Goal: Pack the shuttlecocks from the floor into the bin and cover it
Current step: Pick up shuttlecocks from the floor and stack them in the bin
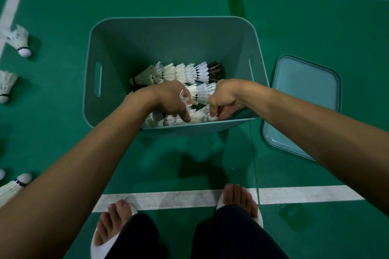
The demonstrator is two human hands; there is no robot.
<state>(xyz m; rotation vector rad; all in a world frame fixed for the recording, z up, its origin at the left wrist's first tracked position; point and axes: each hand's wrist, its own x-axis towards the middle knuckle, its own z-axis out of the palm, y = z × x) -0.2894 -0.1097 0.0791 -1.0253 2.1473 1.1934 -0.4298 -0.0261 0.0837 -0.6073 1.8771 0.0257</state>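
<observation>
Head view showed left hand (174,101) and right hand (223,102) gripping shuttlecocks (200,94) in the bin (92,48), floor shuttlecocks (21,43) lying frame-left, nearer left hand.

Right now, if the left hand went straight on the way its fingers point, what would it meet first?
The left hand points down into the bin; going on, it would first meet the shuttlecocks lying by the near wall, which its fingertip may already touch. Depth is hard to judge.
</observation>
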